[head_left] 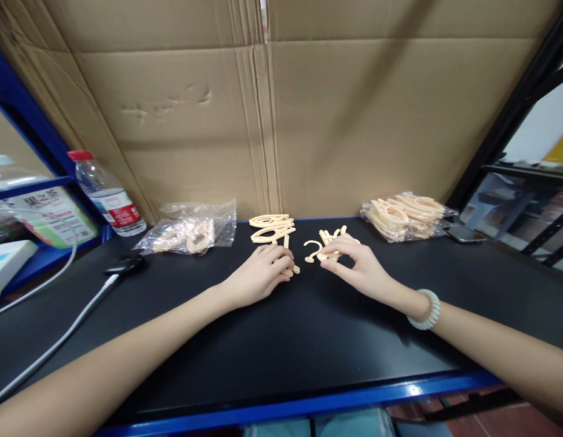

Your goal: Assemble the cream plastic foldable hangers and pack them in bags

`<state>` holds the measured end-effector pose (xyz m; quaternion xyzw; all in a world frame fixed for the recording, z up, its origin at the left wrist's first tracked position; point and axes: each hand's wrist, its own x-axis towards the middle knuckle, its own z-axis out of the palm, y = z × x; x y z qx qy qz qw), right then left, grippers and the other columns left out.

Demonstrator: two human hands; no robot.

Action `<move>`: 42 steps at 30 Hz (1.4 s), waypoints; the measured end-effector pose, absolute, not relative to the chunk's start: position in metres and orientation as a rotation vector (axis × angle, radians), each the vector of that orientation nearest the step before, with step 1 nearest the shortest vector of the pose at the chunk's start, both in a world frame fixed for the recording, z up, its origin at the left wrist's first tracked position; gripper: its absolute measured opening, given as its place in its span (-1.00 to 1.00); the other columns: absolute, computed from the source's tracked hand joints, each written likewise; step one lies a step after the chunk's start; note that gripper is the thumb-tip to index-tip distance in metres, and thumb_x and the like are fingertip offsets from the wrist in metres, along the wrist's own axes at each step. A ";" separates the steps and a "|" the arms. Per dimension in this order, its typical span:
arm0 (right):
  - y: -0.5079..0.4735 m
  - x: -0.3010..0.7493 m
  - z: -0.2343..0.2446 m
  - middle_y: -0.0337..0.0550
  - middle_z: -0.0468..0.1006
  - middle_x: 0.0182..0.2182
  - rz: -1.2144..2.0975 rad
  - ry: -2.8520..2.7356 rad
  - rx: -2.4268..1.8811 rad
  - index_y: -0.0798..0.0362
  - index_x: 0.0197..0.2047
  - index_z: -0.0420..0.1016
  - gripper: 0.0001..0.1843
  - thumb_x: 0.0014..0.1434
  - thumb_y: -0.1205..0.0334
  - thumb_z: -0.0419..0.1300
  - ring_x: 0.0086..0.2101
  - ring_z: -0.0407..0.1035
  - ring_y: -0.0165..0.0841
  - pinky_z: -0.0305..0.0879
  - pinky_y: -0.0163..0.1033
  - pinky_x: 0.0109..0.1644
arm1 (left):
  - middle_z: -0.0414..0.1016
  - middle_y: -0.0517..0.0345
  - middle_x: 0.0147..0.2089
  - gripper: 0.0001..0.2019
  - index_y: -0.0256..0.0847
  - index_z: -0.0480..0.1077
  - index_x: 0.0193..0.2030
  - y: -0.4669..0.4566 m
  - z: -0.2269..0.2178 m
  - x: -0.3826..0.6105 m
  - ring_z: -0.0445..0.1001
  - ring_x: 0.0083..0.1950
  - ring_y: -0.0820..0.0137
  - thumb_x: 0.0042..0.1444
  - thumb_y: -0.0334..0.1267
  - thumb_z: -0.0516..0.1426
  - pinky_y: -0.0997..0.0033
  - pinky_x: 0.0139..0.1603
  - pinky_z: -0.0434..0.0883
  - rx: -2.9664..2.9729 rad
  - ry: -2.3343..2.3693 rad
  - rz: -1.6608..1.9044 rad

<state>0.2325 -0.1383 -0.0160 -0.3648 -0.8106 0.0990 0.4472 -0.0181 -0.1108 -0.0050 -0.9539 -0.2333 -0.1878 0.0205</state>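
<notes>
Looks to me like a corner of a small workshop: the black desk (281, 346), with its blue metal edge (290, 400), stands against tall cardboard sheeting (172, 121). Clear bags of pale parts (422, 209) lie toward the back near loose pieces (286, 241), with blue metal framing (31, 118) to the left and black framing (509, 118) to the right.

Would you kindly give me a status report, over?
Left hand on beige strips. Right hand at beige hook. Plastic bags either side, not obstructing.
</notes>
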 end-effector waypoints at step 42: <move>-0.095 0.297 0.004 0.00 0.43 0.03 0.087 -2.499 -1.015 -0.01 0.12 0.42 -0.60 0.26 0.08 0.11 0.05 0.28 -0.16 0.23 0.02 0.14 | 0.53 0.00 -0.01 -0.81 -0.21 0.48 -0.08 -0.107 -0.025 -0.007 0.49 0.04 0.27 0.26 -0.30 0.07 0.24 0.09 0.46 -2.887 -0.908 -0.861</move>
